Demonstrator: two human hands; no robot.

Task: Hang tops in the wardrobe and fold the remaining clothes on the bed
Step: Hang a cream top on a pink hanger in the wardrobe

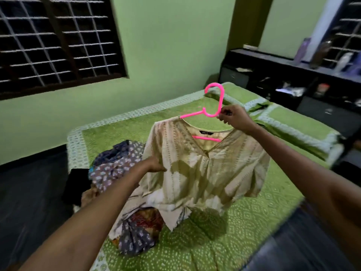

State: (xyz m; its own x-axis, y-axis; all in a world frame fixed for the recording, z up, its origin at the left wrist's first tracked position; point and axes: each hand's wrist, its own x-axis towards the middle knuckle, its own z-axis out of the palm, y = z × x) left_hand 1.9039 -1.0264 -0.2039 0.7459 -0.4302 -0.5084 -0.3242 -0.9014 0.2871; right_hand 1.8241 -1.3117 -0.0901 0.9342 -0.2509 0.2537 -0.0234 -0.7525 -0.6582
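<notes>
A cream and olive patterned top [205, 169] hangs on a pink plastic hanger [214, 103], held up above the green bed [244, 222]. My right hand [234, 119] grips the hanger at the base of its hook. My left hand [154, 165] pinches the top's left side near the sleeve. A heap of other clothes [117, 169], grey-blue floral prints and a red patterned piece, lies on the bed below and to the left of the top.
Two green pillows [289, 122] lie at the head of the bed on the right. A dark shelf unit [293, 79] with bottles stands behind them. A barred window [54, 40] fills the left wall. Dark floor surrounds the bed.
</notes>
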